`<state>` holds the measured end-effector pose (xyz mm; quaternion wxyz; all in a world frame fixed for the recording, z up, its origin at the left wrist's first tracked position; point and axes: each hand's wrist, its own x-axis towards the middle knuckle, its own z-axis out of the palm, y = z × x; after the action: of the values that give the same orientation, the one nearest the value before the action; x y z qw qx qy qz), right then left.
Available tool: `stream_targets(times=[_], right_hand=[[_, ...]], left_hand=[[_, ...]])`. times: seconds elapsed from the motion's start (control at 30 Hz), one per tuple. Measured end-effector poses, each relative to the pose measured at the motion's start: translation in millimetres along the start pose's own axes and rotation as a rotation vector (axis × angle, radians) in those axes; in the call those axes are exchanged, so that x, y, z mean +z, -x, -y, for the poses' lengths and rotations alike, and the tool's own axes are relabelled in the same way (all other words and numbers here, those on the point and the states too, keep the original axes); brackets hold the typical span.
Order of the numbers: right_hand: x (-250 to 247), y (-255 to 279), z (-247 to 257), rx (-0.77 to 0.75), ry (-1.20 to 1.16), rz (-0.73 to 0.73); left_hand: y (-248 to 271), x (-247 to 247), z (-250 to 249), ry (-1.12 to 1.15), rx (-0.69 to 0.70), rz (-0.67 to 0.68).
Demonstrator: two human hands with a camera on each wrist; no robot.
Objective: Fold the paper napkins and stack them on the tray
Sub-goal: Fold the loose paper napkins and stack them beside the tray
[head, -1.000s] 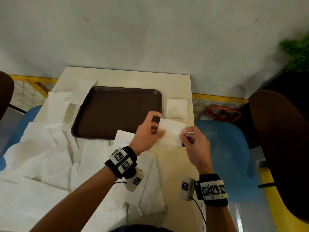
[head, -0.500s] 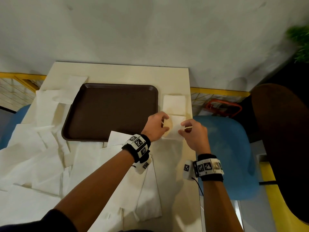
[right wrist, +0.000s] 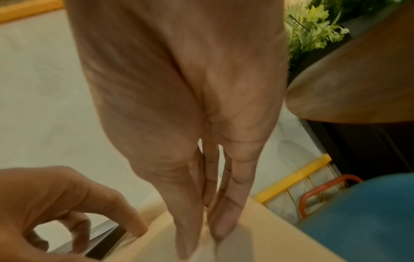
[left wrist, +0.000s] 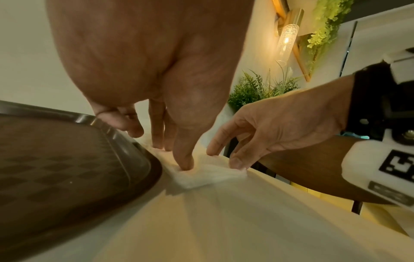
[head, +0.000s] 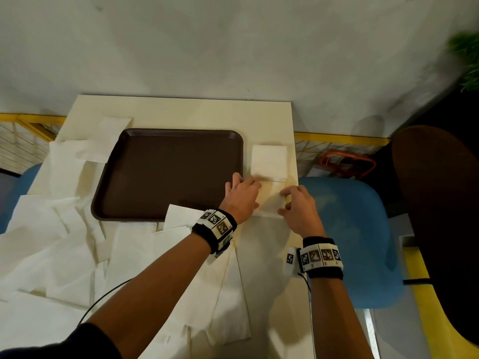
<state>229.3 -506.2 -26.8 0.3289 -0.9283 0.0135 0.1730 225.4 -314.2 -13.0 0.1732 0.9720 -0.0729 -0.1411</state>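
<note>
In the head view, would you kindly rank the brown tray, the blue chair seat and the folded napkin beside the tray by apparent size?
1. Brown tray and blue chair seat: similar, unsure.
2. Folded napkin, clearly smallest.

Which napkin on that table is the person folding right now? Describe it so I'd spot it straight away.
Find the brown tray on the cream table. Just right of its near right corner, a small folded napkin lies under the left hand and the right hand. Unlike the untouched folded napkin beyond it, fingers press this one.
</note>
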Motion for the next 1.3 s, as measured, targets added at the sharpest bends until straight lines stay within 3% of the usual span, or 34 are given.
stream_targets(times=[0.2, 0.3, 0.5, 0.7, 0.87, 1.0, 1.2, 1.3], right_hand=[[-2.9, 9.9, 9.4, -0.031, 0.136, 0.011], [-5.1, 25.3, 18.2, -0.011, 0.152, -0.034], [9.3, 83.1, 36.7, -0.12, -0.032, -0.19], [60.6, 137.4, 57.8, -0.208, -0.105, -0.169], [105.7, 152.5, 77.3, -0.144, 0.08, -0.005], [127.3, 144.7, 87.5, -0.109, 0.285, 0.048], [131.1, 138.5, 96.6, -0.012, 0.248, 0.075], [134.7, 146.6, 95.8, -0.028, 0.216, 0.007]], left_hand=[[7.9, -4.7, 1.3, -0.066, 0.036, 0.002], [25.9, -13.6, 4.8, 0.036, 0.064, -0.083], [100.0, -37.5, 39.8, 0.376, 0.045, -0.336], [192.6, -36.7, 90.7, 0.434, -0.078, -0.396], [245.8, -0.5, 123.7, 0.272, -0.166, -0.198], [267.6, 20.4, 132.1, 0.281, -0.184, -0.105], [270.9, 24.6, 126.7, 0.18, -0.18, -0.036], [270.6, 22.7, 123.8, 0.166, -0.184, -0.009]])
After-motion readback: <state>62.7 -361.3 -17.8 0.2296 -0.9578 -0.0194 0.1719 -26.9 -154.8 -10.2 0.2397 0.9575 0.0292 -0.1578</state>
